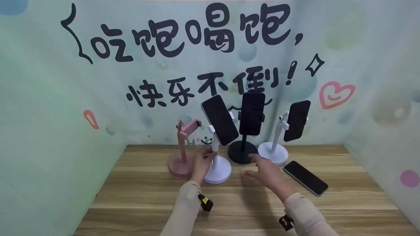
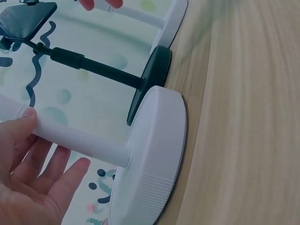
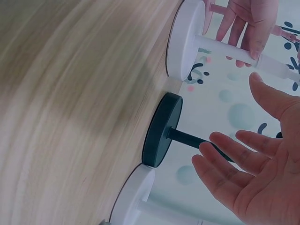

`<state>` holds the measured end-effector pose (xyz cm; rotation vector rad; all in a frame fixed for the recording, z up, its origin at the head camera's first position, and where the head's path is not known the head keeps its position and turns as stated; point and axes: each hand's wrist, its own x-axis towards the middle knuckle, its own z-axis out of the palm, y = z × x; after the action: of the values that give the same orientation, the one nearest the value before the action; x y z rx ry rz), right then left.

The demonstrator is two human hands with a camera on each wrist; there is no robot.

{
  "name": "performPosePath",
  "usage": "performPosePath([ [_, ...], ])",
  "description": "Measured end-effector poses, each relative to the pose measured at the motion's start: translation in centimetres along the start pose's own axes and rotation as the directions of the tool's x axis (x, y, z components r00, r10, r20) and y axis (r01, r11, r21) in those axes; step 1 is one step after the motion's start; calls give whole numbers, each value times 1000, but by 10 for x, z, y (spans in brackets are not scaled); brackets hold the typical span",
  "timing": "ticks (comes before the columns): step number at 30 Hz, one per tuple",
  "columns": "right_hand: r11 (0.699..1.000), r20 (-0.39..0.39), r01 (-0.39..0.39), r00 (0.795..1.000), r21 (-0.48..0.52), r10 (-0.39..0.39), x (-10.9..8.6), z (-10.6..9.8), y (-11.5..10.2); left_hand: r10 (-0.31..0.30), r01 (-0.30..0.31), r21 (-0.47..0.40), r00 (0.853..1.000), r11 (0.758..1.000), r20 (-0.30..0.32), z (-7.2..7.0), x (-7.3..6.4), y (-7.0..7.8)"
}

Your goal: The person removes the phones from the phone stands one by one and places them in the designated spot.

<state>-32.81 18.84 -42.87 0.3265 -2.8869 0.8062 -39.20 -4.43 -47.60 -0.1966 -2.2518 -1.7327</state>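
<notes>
My left hand holds the pole of a white phone stand, its thumb on one side and fingers behind. A phone sits tilted in that stand's clamp, its dark screen facing me. My right hand, fingers spread and nothing in them, hovers in front of a black phone stand. Upright in the black stand's clamp is a second phone. A pink phone stand with a bare clamp stands left of my left hand.
Behind my right hand, another white phone stand carries a phone turned sideways. One more phone lies flat on the wooden table at the right. A printed cloth hangs behind the stands.
</notes>
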Motion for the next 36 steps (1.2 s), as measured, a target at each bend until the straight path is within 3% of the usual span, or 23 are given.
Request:
performPosePath([
  [5,1000,3,2,1000,1,-2,0,-4,-3,31,-31,12,1000,999,3,-3,-1,4],
  [16,1000,20,-4,1000,-16,4,3,-10,-16,66,-66,-53,998,996,5,-21,-2,21],
  [26,999,-46,35,998,32,-33,9,-17,-34,112,-112,-107,994,988,-11,-36,0,52],
  [32,998,-64,48,997,50,-44,14,-21,-48,97,-88,-168,994,982,43,-41,1,69],
  [36,995,-76,61,996,75,-55,17,-25,-56,58,-33,-234,993,972,100,-43,1,81],
])
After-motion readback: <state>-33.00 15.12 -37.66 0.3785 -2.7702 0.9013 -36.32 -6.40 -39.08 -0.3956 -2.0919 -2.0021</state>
